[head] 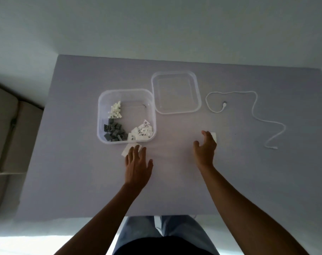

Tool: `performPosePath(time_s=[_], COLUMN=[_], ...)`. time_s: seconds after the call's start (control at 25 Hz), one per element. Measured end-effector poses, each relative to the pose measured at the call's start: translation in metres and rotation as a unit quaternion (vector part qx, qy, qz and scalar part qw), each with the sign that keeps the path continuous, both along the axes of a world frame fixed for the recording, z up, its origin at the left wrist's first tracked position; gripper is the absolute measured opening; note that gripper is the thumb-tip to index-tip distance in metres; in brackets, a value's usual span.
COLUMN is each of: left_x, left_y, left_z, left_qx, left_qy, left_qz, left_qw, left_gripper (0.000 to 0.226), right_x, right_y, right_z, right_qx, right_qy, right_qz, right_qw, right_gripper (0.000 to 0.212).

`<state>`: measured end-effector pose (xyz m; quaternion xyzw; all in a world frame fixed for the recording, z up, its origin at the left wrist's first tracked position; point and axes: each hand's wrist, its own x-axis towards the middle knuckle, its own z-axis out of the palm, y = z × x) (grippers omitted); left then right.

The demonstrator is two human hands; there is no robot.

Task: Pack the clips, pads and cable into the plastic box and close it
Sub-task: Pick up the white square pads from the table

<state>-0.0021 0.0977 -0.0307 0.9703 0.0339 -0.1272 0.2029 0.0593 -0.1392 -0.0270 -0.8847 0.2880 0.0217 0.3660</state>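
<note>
A clear plastic box stands open on the table, left of centre. Inside lie small white clips, grey clips and larger white clips. Its clear lid lies upside down to the right of the box. A white cable snakes loosely across the table's right side. My left hand lies flat with fingers spread, its fingertips on white pads just in front of the box. My right hand hovers with fingers apart over another white pad, which it partly hides.
The table has a pale lilac top with its near edge just above my legs. A beige sofa or cushion sits off the left side. A light wall rises behind the far edge.
</note>
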Motion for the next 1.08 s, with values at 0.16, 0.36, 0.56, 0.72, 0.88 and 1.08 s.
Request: performPosePath(time_s=[0.16, 0.36, 0.56, 0.72, 0.88, 1.08], left_x=[-0.011, -0.022, -0.017, -0.002, 0.013, 0.016], left_y=[-0.01, -0.024, -0.011, -0.003, 0.005, 0.005], left_z=[-0.011, -0.004, -0.004, 0.005, 0.008, 0.019], left_qx=[0.03, 0.045, 0.007, 0.016, -0.018, -0.164], left_qy=[0.048, 0.028, 0.085, 0.117, 0.174, 0.185], left_qz=[0.011, 0.029, 0.092, 0.114, 0.145, 0.143], left_qw=[0.998, 0.998, 0.992, 0.986, 0.974, 0.958], left_gripper=[0.053, 0.05, 0.078, 0.077, 0.065, 0.027], right_x=[-0.022, -0.053, -0.06, -0.054, -0.044, -0.036], right_y=[-0.035, -0.026, -0.012, -0.008, -0.001, 0.009], right_z=[-0.023, -0.022, -0.01, -0.009, -0.009, -0.006], right_qx=[-0.127, -0.108, -0.097, -0.101, -0.11, -0.03], right_qy=[0.164, 0.072, 0.059, 0.117, 0.157, 0.134], right_qz=[0.154, 0.239, 0.221, 0.182, 0.174, 0.169], right_qw=[0.966, 0.962, 0.969, 0.971, 0.966, 0.976], right_gripper=[0.063, 0.039, 0.046, 0.069, 0.06, 0.011])
